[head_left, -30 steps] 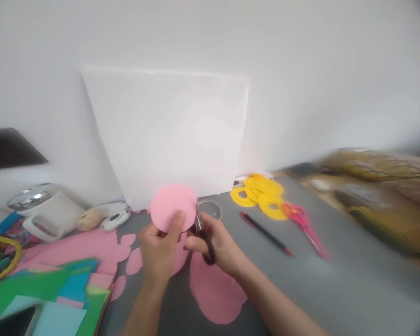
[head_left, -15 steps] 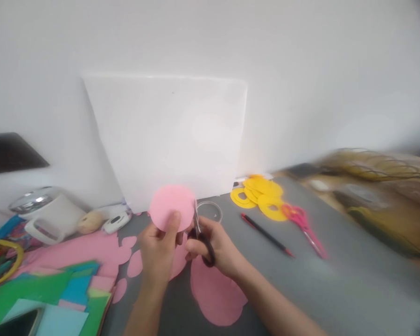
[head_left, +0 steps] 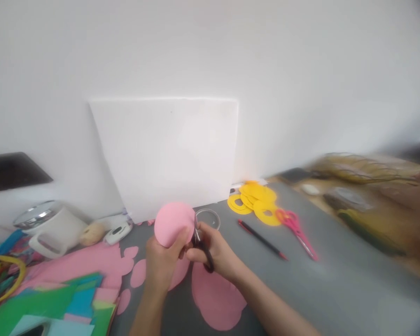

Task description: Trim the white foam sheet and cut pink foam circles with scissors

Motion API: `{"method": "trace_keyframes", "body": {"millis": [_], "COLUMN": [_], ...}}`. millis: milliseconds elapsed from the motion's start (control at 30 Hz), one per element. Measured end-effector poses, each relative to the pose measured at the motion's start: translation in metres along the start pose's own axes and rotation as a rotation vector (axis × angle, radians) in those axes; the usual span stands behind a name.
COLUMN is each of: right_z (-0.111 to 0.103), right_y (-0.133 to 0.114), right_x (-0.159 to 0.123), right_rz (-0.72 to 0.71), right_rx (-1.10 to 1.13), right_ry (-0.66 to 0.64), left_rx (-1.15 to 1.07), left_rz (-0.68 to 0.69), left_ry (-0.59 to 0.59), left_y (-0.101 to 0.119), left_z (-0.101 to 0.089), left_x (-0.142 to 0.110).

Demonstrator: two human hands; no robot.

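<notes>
My left hand (head_left: pixel 164 261) pinches a pink paper circle (head_left: pixel 173 221) and holds it upright above the grey table (head_left: pixel 336 284). My right hand (head_left: pixel 215 249) grips black-handled scissors (head_left: pixel 201 245), whose blades meet the circle's right edge. Pink paper offcuts (head_left: pixel 215 298) lie on the table under both hands. A clear round lid (head_left: pixel 210 215) lies just behind the scissors.
A white board (head_left: pixel 168 149) leans on the wall. Yellow paper rings (head_left: pixel 254 198), pink scissors (head_left: pixel 296 226) and a dark pencil (head_left: pixel 261 239) lie to the right. A white mug (head_left: pixel 52 231), a pink sheet (head_left: pixel 80 263) and stacked coloured paper (head_left: pixel 56 303) fill the left.
The view has tipped upward a little, so everything sits lower in frame. My left hand has turned the pink circle slightly while the scissors stay at its right edge.
</notes>
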State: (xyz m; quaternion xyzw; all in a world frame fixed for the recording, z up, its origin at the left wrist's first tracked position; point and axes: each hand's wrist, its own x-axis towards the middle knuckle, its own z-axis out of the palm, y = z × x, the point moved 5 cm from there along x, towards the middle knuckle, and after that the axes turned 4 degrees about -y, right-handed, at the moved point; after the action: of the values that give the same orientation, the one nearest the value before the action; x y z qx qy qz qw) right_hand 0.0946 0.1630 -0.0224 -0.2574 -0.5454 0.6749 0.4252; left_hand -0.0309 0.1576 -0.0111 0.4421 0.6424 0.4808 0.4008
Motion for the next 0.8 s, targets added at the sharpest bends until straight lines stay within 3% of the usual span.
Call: {"method": "trace_keyframes", "body": {"millis": [467,800], "right_z": [-0.0008,0.0001], "right_y": [0.0070,0.0099], "right_x": [-0.0024,-0.0009], "right_rz": [0.030,0.005], "right_rx": [0.017,0.045], "right_ry": [-0.008,0.005], "left_rx": [0.033,0.020], "left_rz": [0.028,0.076], "left_ry": [-0.018,0.039], "left_y": [-0.0015,0.0008], "left_z": [-0.0033,-0.0046], "left_x": [0.0024,0.0003]}}
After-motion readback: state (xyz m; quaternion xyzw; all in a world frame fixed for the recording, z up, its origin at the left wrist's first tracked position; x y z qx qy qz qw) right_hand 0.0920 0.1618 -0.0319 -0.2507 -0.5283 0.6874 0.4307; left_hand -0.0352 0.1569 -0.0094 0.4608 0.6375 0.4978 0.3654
